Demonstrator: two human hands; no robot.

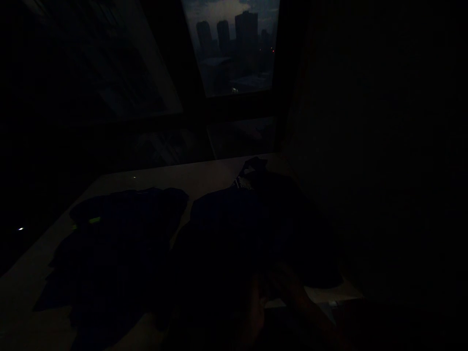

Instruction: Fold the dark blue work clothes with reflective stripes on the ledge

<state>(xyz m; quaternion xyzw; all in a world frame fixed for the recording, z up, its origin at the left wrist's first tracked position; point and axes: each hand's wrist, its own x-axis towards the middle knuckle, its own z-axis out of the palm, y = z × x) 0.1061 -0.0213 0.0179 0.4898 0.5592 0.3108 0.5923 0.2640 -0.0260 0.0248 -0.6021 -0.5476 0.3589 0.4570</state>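
The scene is very dark. My right hand [285,282] reaches in from the lower right, at the near edge of a dark heap of what looks like cloth [226,209]. Close beside it is what appears to be my left hand [258,300], low in the middle. The fingers of both hands fade into shadow, so whether they grip the cloth is hidden. To the left lies a second dark bluish heap, apparently cloth [127,234], with a small yellow-green strip on it.
Both heaps lie on a pale surface [208,170] below a window [237,53] that shows buildings at dusk. A dark bag-like thing with a loop [256,163] and pale markings stands at the back. A dark wall [365,146] rises on the right.
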